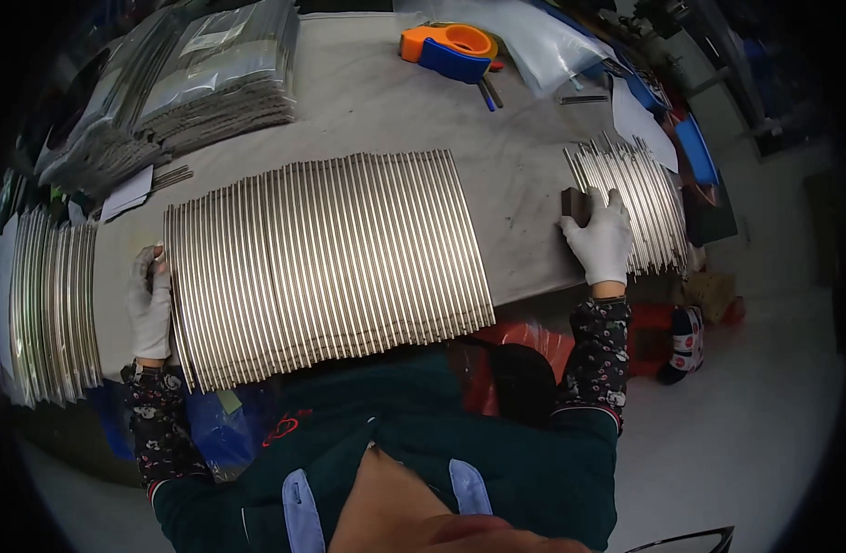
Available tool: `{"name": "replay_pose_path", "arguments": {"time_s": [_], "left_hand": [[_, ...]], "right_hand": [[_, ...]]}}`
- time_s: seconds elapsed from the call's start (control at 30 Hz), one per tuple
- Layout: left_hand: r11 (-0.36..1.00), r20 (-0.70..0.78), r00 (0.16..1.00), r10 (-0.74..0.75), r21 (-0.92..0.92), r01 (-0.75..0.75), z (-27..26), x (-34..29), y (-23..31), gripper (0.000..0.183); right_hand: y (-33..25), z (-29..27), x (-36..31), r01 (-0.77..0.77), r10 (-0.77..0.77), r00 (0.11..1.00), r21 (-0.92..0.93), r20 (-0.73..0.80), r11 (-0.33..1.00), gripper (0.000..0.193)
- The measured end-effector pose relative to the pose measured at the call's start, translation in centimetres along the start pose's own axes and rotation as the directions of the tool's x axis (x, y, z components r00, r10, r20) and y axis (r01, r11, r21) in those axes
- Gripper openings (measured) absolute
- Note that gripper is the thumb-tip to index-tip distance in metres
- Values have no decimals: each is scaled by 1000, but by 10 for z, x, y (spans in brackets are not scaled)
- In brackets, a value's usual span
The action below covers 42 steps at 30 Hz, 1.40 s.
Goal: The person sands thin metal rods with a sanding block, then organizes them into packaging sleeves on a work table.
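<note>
A wide row of shiny metal rods [322, 267] lies side by side on the grey table in front of me. At its left edge is my left hand [151, 304], in a white glove with bare fingertips. Its fingers are curled in beside the outermost rod, and whatever they hold, if anything, is hidden. On the right, my gloved right hand [603, 240] is closed round a small dark brown block [575, 206]. This hand rests against the near left side of a smaller group of metal rods [649, 203], whose ends are uneven.
Bagged rods [54, 304] lie at the far left. Stacks of plastic-wrapped packs [220, 83] fill the back left, near a white paper slip [128, 192]. An orange and blue tape dispenser [449, 48], pens [488, 94] and clear plastic bags [547, 51] lie at the back.
</note>
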<state>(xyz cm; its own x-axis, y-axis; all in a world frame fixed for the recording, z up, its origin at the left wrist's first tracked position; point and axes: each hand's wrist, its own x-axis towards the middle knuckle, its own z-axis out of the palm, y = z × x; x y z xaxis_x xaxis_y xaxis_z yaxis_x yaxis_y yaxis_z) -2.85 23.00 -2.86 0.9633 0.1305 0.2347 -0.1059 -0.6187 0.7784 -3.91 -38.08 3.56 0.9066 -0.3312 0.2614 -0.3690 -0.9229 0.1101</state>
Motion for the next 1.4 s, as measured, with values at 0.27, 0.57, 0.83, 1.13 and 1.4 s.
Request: {"name": "replay_pose_path", "arguments": {"time_s": [0.27,0.57,0.83,1.13,1.4], "left_hand": [[999,47,999,-15,-45,17,12,3,8,35],[999,49,998,-50,-11,51,4,2,-13,40],[997,31,999,-23,76,20,-7,13,-16,40],[702,385,621,683,-111,-703,99,50,196,42],[489,698,327,637,-38,-871,269,68,240,63]], "right_hand": [[-1,-19,41,153,-125,985,260,-121,953,60],[51,7,32,-138,149,987,182,-51,974,30],[56,29,-2,-74,77,997,117,-25,990,20],[-23,7,-63,185,-158,982,342,-106,921,12],[-3,-7,-102,-72,106,994,767,5,638,21]]}}
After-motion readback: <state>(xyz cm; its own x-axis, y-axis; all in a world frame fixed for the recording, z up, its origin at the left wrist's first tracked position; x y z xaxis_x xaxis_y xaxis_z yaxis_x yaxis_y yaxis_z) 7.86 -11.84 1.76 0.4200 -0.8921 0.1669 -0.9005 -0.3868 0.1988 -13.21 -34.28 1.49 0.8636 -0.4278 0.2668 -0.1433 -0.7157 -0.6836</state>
